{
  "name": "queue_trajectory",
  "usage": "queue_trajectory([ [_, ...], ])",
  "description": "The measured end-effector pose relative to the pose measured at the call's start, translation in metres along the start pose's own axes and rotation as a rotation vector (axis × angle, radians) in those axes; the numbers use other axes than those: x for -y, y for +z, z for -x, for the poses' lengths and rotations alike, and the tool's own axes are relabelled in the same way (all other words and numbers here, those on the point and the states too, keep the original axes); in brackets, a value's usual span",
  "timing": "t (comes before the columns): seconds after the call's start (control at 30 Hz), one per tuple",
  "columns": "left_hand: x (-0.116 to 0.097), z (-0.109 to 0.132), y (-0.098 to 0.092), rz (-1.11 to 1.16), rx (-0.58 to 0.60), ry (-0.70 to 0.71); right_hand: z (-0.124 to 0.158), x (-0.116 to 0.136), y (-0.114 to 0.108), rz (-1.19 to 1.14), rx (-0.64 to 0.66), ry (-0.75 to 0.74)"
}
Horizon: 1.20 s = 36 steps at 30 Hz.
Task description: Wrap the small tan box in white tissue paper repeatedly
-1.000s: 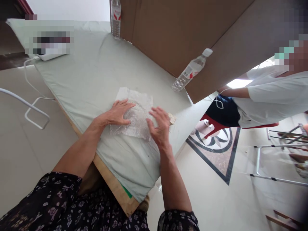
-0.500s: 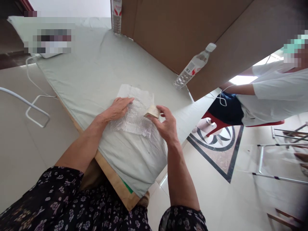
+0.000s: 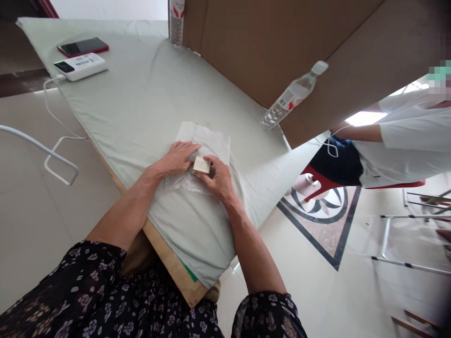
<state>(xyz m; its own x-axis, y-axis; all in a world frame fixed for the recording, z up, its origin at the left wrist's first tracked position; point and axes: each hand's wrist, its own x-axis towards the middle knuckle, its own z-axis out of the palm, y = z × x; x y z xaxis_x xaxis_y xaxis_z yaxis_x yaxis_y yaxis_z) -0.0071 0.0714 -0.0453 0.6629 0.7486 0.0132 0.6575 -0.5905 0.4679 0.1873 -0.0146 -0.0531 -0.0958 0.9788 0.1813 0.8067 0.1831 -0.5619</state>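
While L hand (image 3: 178,158) lies flat on 1 bubble-wrap sheet (image 3: 178,182), R hand (image 3: 218,178) pinches 1 small box (image 3: 201,165).

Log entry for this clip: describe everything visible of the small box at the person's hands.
The small box is flat and rectangular and looks like tan cardboard, with a paler printed top too small to read. It appears closed and rests top face up on the bubble wrap, which lies over white paper on the padded table. The right hand grips its edges with the fingers. The left hand lies flat on the wrap right beside it; contact cannot be told.
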Motion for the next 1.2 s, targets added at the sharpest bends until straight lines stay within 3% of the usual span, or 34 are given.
queue_trajectory([
  [0.9, 0.007, -0.002, 0.004, 0.012, -0.025, 0.012, -0.008, -0.012, 0.015, -0.005, -0.093, -0.069],
  [1.07, 0.007, -0.002, 0.005, 0.014, -0.043, 0.032, -0.002, -0.014, -0.003, 0.039, -0.053, -0.134],
  [1.2, 0.007, -0.004, 0.008, 0.033, -0.075, 0.039, 0.031, 0.0, -0.029, 0.097, -0.078, -0.213],
])
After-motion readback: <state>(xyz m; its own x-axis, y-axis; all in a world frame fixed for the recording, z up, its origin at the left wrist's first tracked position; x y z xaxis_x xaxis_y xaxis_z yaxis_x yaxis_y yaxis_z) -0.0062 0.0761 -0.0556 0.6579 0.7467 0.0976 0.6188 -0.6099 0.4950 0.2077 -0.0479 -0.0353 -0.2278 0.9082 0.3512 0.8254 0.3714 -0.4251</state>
